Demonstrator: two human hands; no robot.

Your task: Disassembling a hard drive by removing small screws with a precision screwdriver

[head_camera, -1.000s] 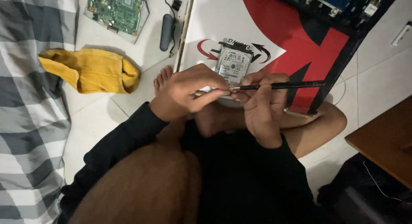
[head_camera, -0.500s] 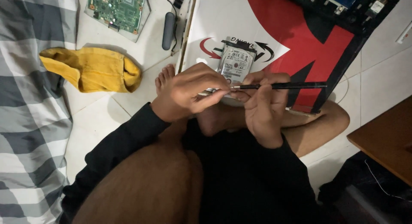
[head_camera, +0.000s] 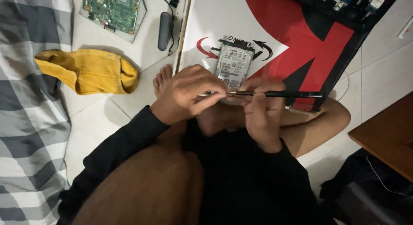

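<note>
Both hands hold one slim black screwdriver above the crossed legs.

The left hand (head_camera: 189,93) pinches the metal tip end with its fingers; the right hand (head_camera: 262,111) grips the black screwdriver (head_camera: 275,94), which lies level. Just behind the hands a hard drive (head_camera: 233,65) rests on a red and white board (head_camera: 309,40). Farther left, on the tiled floor (head_camera: 99,117), lie a yellow cloth (head_camera: 88,70) and a green circuit board (head_camera: 112,10).

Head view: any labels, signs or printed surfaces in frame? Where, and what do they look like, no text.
Drive label: white rectangle with small dark print on the hard drive, just beyond the left hand and right hand.
Printed board: large flat white panel under the drive, bold red shapes, red and black curved arrows.
Circuit board: green, top left, small markings unreadable.
</note>
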